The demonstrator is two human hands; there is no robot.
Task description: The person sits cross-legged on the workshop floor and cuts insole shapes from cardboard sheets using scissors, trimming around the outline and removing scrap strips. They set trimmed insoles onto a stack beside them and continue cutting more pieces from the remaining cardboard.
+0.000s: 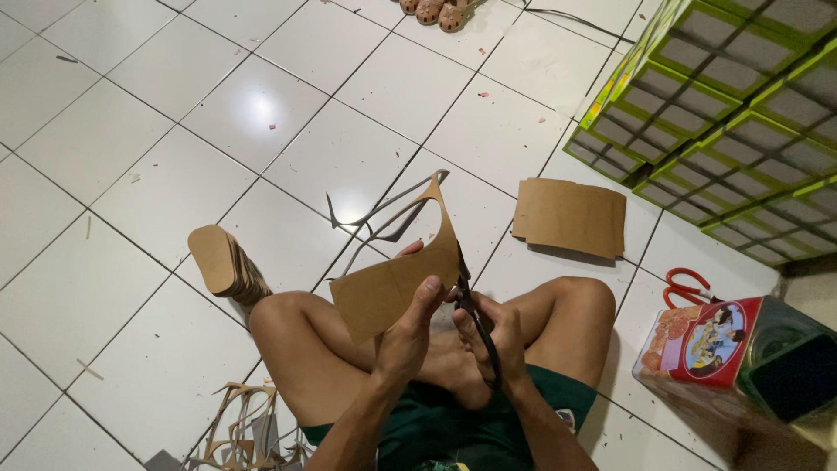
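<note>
— Left hand (pixel 408 336) first: what is it doing with that cardboard piece (pixel 392 283)?

— Pinching it, thumb on the near face and fingers behind, low at the bottom edge. That keeps the sheet upright in front of the chest, above the crossed legs, so the cut line faces the eyes.

— And the right hand (pixel 497 336)?

— Closed through the handles of the black scissors (pixel 475 323), blades pointing up into the right edge of the cardboard. I judge the grip sits close to the left hand so the sheet does not flap while the blades bite.

— What is the thin strip curling off the top?

— A narrow offcut (pixel 384 214), attached at the upper tip and hanging to the left. It looks like waste trimmed from around a curved outline.

— That stack by the left knee?

— 1 leaning pile of cut shapes (pixel 228 262), rounded like soles, resting on the floor tiles (pixel 157 192) just beside the knee. Kept within reach, I would guess, so a finished piece drops straight onto it.

— And the scraps?

— A heap of scrap strips (pixel 244 432) lies lower left, near the thigh, apart from the pile.

— Anything on the right?

— A flat stack of cardboard sheets (pixel 571 216) ahead of the right knee, probably raw stock. Red-handled scissors (pixel 689 288) lie behind a red tin (pixel 711 344), and green-edged boxes (pixel 724 113) are stacked at the far right. Sandals (pixel 436 10) sit at the top edge, well apart.
</note>
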